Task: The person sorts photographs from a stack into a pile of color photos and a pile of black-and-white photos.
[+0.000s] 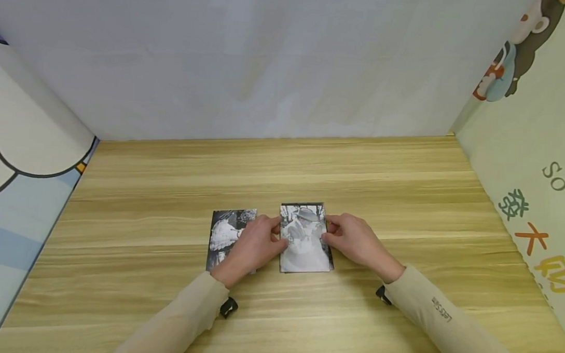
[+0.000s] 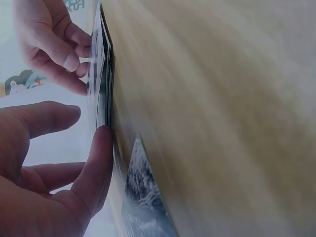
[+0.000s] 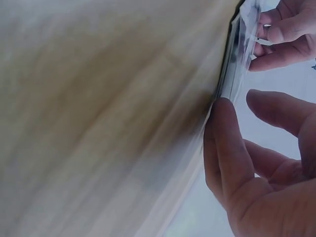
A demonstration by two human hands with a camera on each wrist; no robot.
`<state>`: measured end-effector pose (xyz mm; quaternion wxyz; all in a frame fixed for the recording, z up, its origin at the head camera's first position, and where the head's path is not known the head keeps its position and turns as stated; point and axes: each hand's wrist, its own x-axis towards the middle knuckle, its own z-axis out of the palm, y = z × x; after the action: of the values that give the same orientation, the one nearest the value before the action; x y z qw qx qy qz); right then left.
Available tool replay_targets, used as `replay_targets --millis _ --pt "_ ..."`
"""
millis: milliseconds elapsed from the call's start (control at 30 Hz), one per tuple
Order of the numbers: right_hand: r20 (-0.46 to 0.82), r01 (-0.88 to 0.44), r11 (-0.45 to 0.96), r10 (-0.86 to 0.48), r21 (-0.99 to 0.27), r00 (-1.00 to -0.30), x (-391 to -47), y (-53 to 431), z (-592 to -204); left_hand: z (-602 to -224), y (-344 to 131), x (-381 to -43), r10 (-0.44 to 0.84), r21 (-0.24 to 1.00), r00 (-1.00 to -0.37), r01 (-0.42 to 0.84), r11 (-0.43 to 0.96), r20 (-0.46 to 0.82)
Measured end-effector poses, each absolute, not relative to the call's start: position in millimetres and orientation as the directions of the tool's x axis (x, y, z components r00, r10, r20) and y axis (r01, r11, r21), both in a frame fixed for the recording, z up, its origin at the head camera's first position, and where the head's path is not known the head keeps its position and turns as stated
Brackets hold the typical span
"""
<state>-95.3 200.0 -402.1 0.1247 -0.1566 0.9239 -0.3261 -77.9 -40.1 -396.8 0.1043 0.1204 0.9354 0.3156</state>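
A small stack of black-and-white photo cards (image 1: pixel 304 250) lies on the table between the two hands. The top card shows a figure in a brimmed hat. Darker cards below peek out along its top and right edges. At the stack's left edge, the left hand (image 1: pixel 258 241) touches with a fingertip, its thumb raised off the cards in the left wrist view. Opposite it, the right hand (image 1: pixel 355 240) has fingertips against the right edge, thumb likewise apart in the right wrist view. Another black-and-white photo card (image 1: pixel 221 236) lies flat to the left, partly hidden under the left hand.
The wood-grain table (image 1: pixel 146 192) ends at a pale backdrop (image 1: pixel 276 83). Printed panels stand at both sides, the left one (image 1: pixel 37 116) with a cartoon, the right one (image 1: pixel 508 148) with lettering. A black strap piece (image 1: pixel 228 307) shows at the left sleeve.
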Motion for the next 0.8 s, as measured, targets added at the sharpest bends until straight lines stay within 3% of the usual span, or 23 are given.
replay_targets --millis 300,800 --pt "-0.102 -0.212 0.721 -0.366 -0.66 -0.925 -91.9 202.4 -400.2 -395.9 -38.3 -71.8 0.238 0.652 -0.961 0.092 0.752 -0.139" --pt "-0.087 -0.195 0.698 -0.347 -0.689 -0.934 -87.3 204.5 -395.5 -397.1 -40.2 -67.9 0.207 0.71 -0.975 0.094 0.698 -0.075"
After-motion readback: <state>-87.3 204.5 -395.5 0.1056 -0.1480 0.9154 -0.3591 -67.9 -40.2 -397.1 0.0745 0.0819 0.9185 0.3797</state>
